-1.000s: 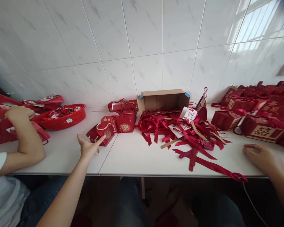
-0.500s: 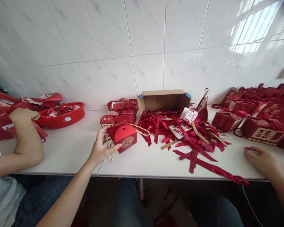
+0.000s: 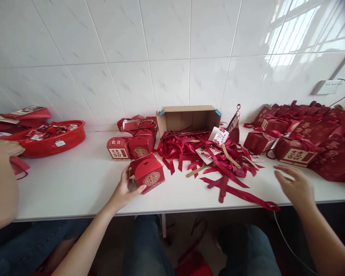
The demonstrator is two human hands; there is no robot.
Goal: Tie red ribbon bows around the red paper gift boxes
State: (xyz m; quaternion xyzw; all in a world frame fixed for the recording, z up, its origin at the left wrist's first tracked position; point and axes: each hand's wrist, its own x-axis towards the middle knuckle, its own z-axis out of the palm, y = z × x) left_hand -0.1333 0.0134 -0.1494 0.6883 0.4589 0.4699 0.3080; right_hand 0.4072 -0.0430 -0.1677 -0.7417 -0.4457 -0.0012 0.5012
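Observation:
My left hand (image 3: 128, 188) grips a small red gift box (image 3: 151, 177) by its left side, thumb across the front face, which bears a round gold emblem. The box is close over the white table, and I cannot tell whether its base touches. Its top flaps are folded over. Off to the right, my right hand (image 3: 297, 188) hangs over the table's front edge with nothing in it, fingers apart. It is nearest to the end of a loose dark red ribbon (image 3: 258, 200). A heap of ribbons (image 3: 179, 147) with paper tags (image 3: 219, 136) and flat strips lies between the hands.
Behind the ribbons stands an open cardboard box (image 3: 188, 119). Small red boxes (image 3: 119, 150) cluster beside it on the left. Ribbon-tied red boxes (image 3: 297, 153) stand at the right. A red basin (image 3: 57, 142) of wrapped sweets is at the left, near another person's arm (image 3: 2, 188).
The gift box has been lowered, and its raised rope handles no longer show. My right hand has lifted and moved left towards the ribbons. The view has turned to the right.

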